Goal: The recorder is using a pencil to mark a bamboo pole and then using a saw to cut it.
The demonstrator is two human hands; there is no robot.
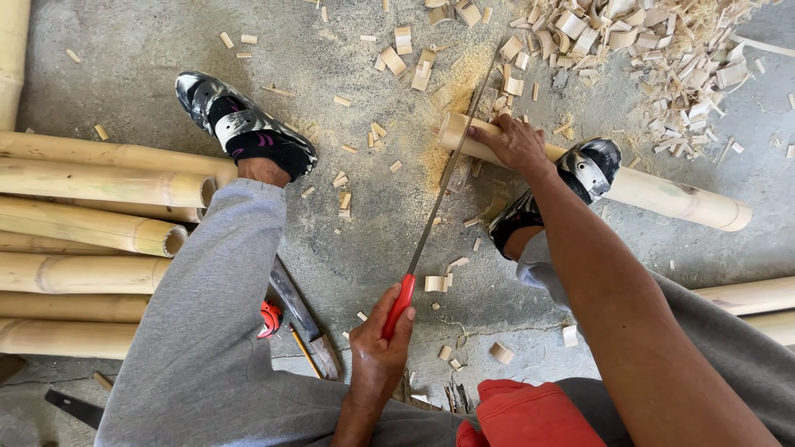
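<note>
My left hand [377, 352] grips the red handle [399, 305] of a hand saw. Its long thin blade [447, 174] runs up and away to a pale bamboo pole [662, 194] lying on the concrete floor. The blade meets the pole close to its cut left end [451, 131], with a heap of sawdust [435, 161] beneath. My right hand [515, 142] presses down on the pole just right of the blade. My right shoe [580, 174] rests on the same pole behind that hand.
Several bamboo poles [83, 207] are stacked at the left, more at the right edge [745, 298]. My left shoe [244, 128] is planted on the floor. A machete [302, 319], a pencil [305, 352] and a red tool [269, 319] lie by my left leg. Bamboo offcuts [646, 41] are piled at the top right.
</note>
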